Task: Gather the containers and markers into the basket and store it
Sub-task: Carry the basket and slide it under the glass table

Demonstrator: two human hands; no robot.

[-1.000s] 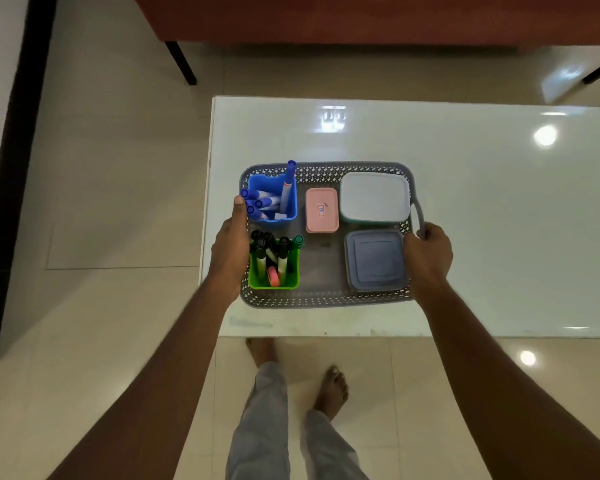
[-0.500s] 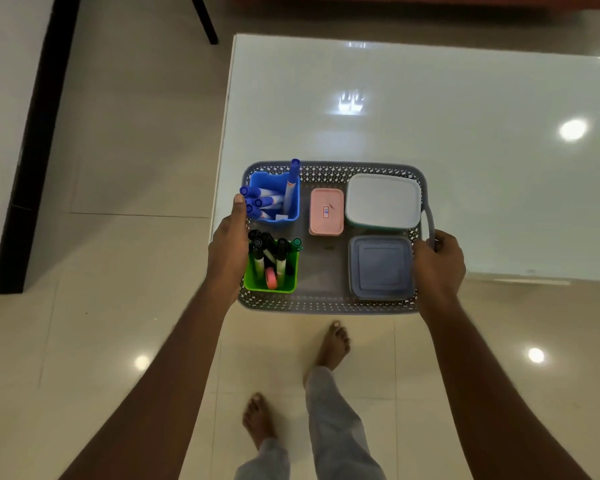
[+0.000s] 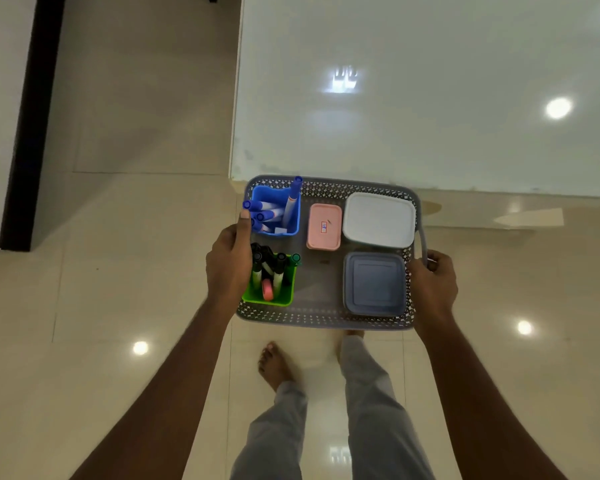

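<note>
I hold a grey perforated basket (image 3: 326, 320) in the air, just off the near edge of the white table (image 3: 430, 98). My left hand (image 3: 229, 261) grips its left rim and my right hand (image 3: 432, 285) is closed on its right handle. Inside stand a blue cup (image 3: 274, 211) with blue markers, a green cup (image 3: 271, 285) with black and green markers, a small pink box (image 3: 324, 226), a white lidded container (image 3: 378, 220) and a grey-blue lidded container (image 3: 374, 284).
Glossy beige floor tiles lie below, with my bare feet (image 3: 274, 367) and grey trouser legs under the basket. A dark vertical strip (image 3: 32, 123) runs beside a white panel at the far left.
The basket has come off the table and back toward me, now hanging over the floor past the table's edge. My feet have stepped backward. Both hands keep their grip.
</note>
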